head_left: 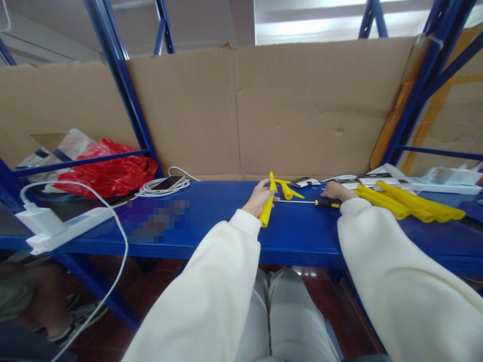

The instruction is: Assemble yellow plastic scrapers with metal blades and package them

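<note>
My left hand is closed around a yellow tapered tube, held tilted with its wide end toward me. Beyond it lie more yellow pieces on the blue tabletop. A screwdriver with a black and yellow handle rests across the table, its thin shaft pointing at my left hand. Just behind that handle, my right hand is down at the table with its fingers curled together; anything in them is too small to see. Several yellow tubes lie side by side to the right of this hand.
Printed papers and a white power strip lie at the back right. On the left are a red plastic bag, a coiled white cable and another power strip. Cardboard walls the back between blue posts.
</note>
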Action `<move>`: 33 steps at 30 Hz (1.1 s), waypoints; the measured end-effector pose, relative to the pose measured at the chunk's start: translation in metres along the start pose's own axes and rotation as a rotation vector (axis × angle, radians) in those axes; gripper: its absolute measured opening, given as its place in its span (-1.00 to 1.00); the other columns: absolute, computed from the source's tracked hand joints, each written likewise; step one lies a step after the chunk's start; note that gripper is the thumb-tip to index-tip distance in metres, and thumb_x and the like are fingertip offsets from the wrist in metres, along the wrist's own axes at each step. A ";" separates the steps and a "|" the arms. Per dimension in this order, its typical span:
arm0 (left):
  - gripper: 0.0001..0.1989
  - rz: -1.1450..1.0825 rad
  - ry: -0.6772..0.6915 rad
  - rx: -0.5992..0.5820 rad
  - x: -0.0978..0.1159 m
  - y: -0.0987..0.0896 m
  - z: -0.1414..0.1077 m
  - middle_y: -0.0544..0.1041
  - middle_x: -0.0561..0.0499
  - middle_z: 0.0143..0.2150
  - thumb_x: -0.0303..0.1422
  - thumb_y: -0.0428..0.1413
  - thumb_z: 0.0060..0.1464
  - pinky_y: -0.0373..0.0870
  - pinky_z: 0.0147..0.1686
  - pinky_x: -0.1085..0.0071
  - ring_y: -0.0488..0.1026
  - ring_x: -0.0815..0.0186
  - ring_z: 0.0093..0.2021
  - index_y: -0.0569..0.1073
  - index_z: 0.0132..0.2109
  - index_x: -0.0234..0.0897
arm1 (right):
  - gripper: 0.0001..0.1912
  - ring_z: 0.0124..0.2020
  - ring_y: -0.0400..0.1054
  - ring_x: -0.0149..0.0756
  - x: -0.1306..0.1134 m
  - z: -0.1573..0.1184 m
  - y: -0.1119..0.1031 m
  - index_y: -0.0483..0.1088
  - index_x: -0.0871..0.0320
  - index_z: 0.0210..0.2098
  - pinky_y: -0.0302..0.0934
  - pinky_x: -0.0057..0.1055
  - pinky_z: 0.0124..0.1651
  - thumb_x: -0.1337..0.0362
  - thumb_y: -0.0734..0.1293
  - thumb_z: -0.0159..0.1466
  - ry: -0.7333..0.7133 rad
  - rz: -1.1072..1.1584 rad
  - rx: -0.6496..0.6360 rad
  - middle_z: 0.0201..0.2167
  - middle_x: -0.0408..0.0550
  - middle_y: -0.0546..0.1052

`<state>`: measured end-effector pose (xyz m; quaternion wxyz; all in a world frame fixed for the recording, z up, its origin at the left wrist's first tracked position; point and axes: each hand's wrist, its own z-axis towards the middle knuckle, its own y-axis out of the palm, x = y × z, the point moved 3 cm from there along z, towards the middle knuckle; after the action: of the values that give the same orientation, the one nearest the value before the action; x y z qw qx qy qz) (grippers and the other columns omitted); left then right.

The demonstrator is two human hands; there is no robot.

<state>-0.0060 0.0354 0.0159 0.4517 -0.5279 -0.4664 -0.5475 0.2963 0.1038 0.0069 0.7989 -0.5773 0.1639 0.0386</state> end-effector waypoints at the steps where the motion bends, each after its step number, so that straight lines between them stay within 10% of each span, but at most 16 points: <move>1: -0.37 -0.014 -0.010 -0.003 0.000 0.000 0.000 0.49 -0.20 0.26 -0.61 0.04 0.21 0.27 -0.61 0.62 0.65 0.34 -0.27 0.28 0.38 -0.13 | -0.75 -0.28 0.53 -0.07 -0.005 -0.003 -0.001 0.42 0.12 -0.63 0.38 -0.30 -0.17 0.29 0.51 0.10 0.037 -0.013 -0.024 -0.55 0.04 0.51; 8: -0.38 -0.188 -0.077 -0.146 0.002 0.001 0.002 0.58 -0.20 0.15 -0.57 0.10 0.24 0.34 -0.57 0.59 0.64 0.36 -0.34 0.26 0.39 -0.14 | -0.69 -0.39 0.38 -0.27 -0.085 -0.032 -0.014 0.39 0.12 -0.54 0.29 -0.36 -0.21 0.09 0.45 0.20 -0.196 0.576 0.136 -0.53 -0.09 0.48; 14: -0.44 -0.235 -0.086 -0.265 0.002 0.004 -0.001 0.62 -0.16 0.05 -0.53 0.15 0.27 0.37 -0.56 0.60 0.60 0.40 -0.40 0.32 0.36 -0.14 | -0.44 -0.38 0.36 -0.29 -0.134 -0.050 -0.006 0.39 0.11 -0.54 0.29 -0.38 -0.28 -0.25 0.54 -0.02 -0.371 0.880 0.032 -0.49 -0.05 0.51; 33: -0.29 -0.232 -0.071 -0.326 -0.003 0.010 0.000 0.64 -0.23 0.04 -0.77 0.14 0.02 0.40 -0.47 0.55 0.66 0.30 -0.33 0.32 0.31 -0.31 | -0.41 -0.48 0.32 -0.37 -0.126 -0.051 0.016 0.41 0.11 -0.45 0.20 -0.45 -0.42 -0.24 0.60 -0.08 -0.167 1.030 -0.222 -0.51 -0.12 0.50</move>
<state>0.0035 0.0338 0.0137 0.2774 -0.5556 -0.4448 -0.6453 0.1626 0.0769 0.0165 0.6211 -0.4979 0.3569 0.4887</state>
